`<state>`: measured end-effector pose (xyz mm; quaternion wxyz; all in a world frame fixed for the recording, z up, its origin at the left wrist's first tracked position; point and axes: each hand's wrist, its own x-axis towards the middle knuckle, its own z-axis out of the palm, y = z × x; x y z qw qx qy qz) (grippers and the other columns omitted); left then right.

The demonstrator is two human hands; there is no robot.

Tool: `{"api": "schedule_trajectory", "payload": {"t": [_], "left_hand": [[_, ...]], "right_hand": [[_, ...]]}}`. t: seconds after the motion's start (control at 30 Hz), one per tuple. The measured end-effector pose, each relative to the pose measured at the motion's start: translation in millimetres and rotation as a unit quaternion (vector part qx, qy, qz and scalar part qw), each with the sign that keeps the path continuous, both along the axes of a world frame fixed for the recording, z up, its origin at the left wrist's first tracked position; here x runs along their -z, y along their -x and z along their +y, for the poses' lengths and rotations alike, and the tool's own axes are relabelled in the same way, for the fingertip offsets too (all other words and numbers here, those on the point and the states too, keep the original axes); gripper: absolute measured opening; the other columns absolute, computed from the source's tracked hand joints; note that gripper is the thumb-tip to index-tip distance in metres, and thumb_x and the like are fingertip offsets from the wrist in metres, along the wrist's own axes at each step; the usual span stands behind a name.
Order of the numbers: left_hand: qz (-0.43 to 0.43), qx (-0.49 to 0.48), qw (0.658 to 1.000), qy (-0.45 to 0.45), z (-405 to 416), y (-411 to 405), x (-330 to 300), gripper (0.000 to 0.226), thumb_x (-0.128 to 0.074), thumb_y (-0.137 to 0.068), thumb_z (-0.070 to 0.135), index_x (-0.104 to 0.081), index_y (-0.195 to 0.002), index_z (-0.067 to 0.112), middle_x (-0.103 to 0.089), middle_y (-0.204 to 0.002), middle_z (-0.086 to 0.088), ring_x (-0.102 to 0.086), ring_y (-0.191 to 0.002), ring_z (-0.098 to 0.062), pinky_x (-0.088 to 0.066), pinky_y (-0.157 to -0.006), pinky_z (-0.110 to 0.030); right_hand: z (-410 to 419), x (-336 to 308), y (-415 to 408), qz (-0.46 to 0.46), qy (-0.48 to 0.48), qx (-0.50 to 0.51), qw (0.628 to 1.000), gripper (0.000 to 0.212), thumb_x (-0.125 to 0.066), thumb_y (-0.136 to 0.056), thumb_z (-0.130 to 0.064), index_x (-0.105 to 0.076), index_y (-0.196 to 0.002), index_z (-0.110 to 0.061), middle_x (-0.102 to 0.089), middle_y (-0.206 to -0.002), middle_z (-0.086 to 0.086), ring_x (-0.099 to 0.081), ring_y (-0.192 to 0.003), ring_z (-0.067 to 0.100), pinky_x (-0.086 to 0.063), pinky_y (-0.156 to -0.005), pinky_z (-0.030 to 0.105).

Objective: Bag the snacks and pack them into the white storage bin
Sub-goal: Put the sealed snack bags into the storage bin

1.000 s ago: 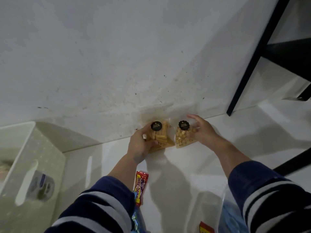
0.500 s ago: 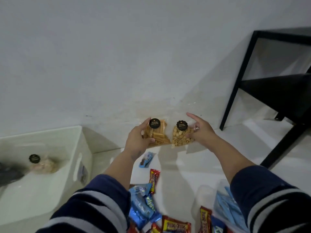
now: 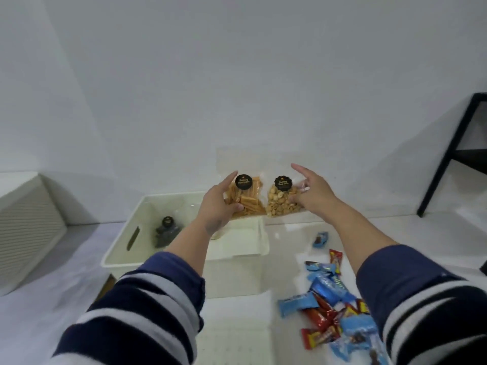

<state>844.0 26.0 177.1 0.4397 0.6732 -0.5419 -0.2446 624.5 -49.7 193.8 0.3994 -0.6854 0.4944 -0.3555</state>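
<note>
Two snack bags held above white bin [image 3: 259, 234] | left hand [image 3: 216, 206] grips stick bag [image 3: 245, 197] | right hand [image 3: 311, 192] pinches nut bag [image 3: 280, 202]

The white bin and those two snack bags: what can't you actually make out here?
- Head view: white storage bin, its middle hidden by the left hand and forearm.
- Round black labels on the stick-snack bag and nut bag: print too small to read.
- Candy wrappers: blurred, partly cut off by the right sleeve.

Black label [image 3: 243, 182] print — blurred; candy pile [image 3: 340, 309] — edge-cropped
</note>
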Motion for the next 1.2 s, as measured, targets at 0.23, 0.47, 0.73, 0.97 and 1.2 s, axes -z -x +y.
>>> {"api": "schedule_trajectory", "payload": {"t": [0.23, 0.47, 0.73, 0.97, 1.2], "left_hand": [[-0.005, -0.03, 0.996, -0.087, 47, -103, 32, 0.096, -0.071, -0.078, -0.003, -0.023, -0.145, 0.046, -0.04, -0.146, -0.016, -0.047, -0.128, -0.029, -0.047, -0.099, -0.043], [0.011, -0.057, 0.989, -0.134, 13, -152, 59, 0.108, -0.063, -0.078, -0.015, -0.006, -0.15, 0.04, -0.04, -0.146, -0.011, -0.045, -0.128, -0.028, -0.046, -0.091, -0.03], [-0.001, -0.075, 0.976, -0.204, -48, -190, 119, 0.121, -0.069, -0.072, -0.012, 0.007, -0.147, 0.045, -0.041, -0.138, -0.015, -0.051, -0.119, -0.031, -0.047, -0.098, -0.049], [-0.105, -0.057, 0.962, -0.245, -68, -196, 171, 0.115, -0.059, -0.082, -0.008, 0.019, -0.14, 0.053, -0.012, -0.155, -0.018, -0.035, -0.135, -0.034, -0.036, -0.108, -0.048], [-0.27, -0.13, 0.909, -0.292, -74, -180, 167, 0.106, -0.058, -0.084, 0.006, 0.02, -0.143, 0.046, -0.017, -0.148, -0.013, -0.032, -0.129, -0.034, -0.048, -0.091, -0.044]], "right_hand": [[32, 36, -100, 0.111, -0.001, -0.004, 0.994, 0.084, -0.073, -0.076, -0.006, -0.034, -0.139, -0.045, -0.052, -0.133, -0.001, -0.054, -0.114, 0.018, -0.045, -0.087, 0.028], [-7, 84, -146, 0.096, -0.055, 0.015, 0.994, 0.076, -0.053, -0.083, 0.002, -0.033, -0.138, -0.046, -0.053, -0.131, 0.0, -0.053, -0.111, 0.015, -0.05, -0.08, 0.029], [-72, 151, -183, 0.087, -0.124, 0.067, 0.986, 0.075, -0.048, -0.084, 0.003, -0.025, -0.137, -0.045, -0.057, -0.083, 0.0, -0.058, -0.071, 0.017, -0.049, -0.059, 0.031], [-88, 200, -196, 0.103, -0.172, 0.081, 0.976, 0.08, -0.063, -0.079, 0.005, -0.02, -0.136, -0.032, -0.046, -0.075, -0.005, -0.051, -0.065, 0.012, -0.045, -0.054, 0.028], [-88, 193, -201, 0.143, -0.164, 0.063, 0.974, 0.085, -0.069, -0.081, -0.007, -0.012, -0.14, -0.028, -0.056, -0.1, 0.008, -0.058, -0.083, 0.023, -0.044, -0.063, 0.029]]}}
